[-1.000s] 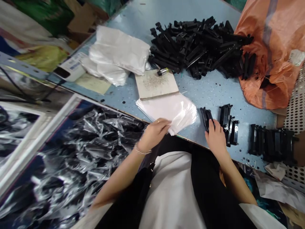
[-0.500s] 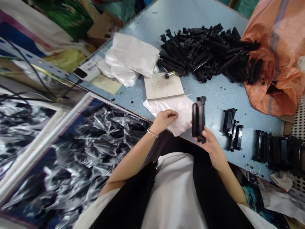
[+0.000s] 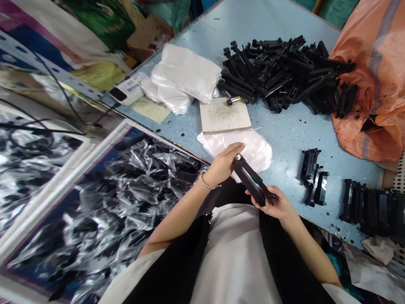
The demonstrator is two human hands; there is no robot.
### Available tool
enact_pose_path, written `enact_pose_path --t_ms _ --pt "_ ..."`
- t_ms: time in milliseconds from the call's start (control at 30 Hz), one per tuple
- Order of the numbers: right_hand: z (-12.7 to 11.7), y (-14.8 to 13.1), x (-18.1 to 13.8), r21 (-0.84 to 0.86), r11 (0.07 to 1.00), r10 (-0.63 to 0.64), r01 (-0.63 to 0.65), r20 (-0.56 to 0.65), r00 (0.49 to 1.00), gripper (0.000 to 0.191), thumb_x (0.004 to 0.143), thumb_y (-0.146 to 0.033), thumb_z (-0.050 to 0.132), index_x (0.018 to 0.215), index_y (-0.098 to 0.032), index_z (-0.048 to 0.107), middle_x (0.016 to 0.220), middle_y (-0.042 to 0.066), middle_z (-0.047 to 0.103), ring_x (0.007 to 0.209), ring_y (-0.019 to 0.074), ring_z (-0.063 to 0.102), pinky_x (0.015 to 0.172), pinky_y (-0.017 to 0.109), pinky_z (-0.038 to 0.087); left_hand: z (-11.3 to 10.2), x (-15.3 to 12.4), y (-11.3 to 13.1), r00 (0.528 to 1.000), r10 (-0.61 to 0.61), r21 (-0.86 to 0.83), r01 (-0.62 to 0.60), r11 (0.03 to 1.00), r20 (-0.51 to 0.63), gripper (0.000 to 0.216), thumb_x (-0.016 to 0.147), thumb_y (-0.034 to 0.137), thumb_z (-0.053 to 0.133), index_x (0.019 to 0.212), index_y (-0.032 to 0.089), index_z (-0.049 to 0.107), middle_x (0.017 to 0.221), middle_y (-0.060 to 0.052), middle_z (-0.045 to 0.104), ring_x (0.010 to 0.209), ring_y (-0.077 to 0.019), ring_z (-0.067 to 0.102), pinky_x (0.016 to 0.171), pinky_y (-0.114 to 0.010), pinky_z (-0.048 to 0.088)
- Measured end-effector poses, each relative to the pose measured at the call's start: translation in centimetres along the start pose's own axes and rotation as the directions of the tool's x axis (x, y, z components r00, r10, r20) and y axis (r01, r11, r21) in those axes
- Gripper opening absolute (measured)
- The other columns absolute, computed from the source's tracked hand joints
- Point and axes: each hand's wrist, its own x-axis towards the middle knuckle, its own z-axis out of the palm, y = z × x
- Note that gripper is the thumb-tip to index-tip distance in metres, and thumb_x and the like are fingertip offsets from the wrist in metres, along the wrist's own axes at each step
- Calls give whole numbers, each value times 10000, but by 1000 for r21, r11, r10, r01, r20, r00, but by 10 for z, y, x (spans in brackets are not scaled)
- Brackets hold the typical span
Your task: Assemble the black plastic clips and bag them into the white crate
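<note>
My right hand (image 3: 272,203) is closed around the lower end of a pair of long black plastic parts (image 3: 251,179), held tilted over the table's front edge. Their upper end meets my left hand (image 3: 225,164), whose fingers are pinched together; what sits between those fingertips is hidden. Just beyond both hands lies a fanned stack of clear plastic bags (image 3: 253,147), its far side under a pale board (image 3: 224,116). To the right, a few more black parts (image 3: 314,177) rest in a small group on the blue table (image 3: 284,139).
A heap of black parts (image 3: 284,71) lies at the back, beside an orange sack (image 3: 370,84). A row of parts (image 3: 370,207) lines the right front. White bags (image 3: 186,74) are stacked back left. A framed bin of bagged parts (image 3: 126,202) stands left below.
My right hand has brought the black parts down and tilted them from upright toward my left hand. The left hand has come against their upper end. The view has shifted slightly.
</note>
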Motion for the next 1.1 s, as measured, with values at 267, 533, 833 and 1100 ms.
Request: enact_pose_path --t_ms 267,533,833,1100 --pt "0 0 23 150 988 -46 48 -15 999 509 860 -522 683 1111 -79 675 920 121 744 750 135 678 563 148 599 -5 -10 3 999 35 97 -31 995 -37 541 995 89 389 1521 189 471 1483 -149 554 1398 -230 529 1184 -424 462" --pt "16 -7 57 -449 830 -467 330 -236 853 361 870 -536 637 1012 -207 684 1001 66 738 987 223 703 781 326 649 23 -35 43 919 368 -13 -370 929 143 746 961 43 424 1643 221 179 1487 -156 547 1350 -229 571 1121 -388 527" --pt "16 -9 34 -898 206 -604 388 196 773 351 1005 -397 512 1298 -267 656 1280 98 693 1187 259 656 1042 485 540 -53 -64 63 1000 -20 -172 23 985 20 226 991 266 583 1201 241 662 1073 -84 730 1025 -197 704 932 -334 593" --pt "-10 -7 76 -873 -443 -602 204 458 654 441 1005 -306 522 1442 -256 563 1555 115 506 1463 309 417 1182 581 398 -131 -125 -77 676 -735 337 703 627 -43 101 864 204 618 927 193 695 1060 -86 706 1055 -280 671 1011 -400 514"
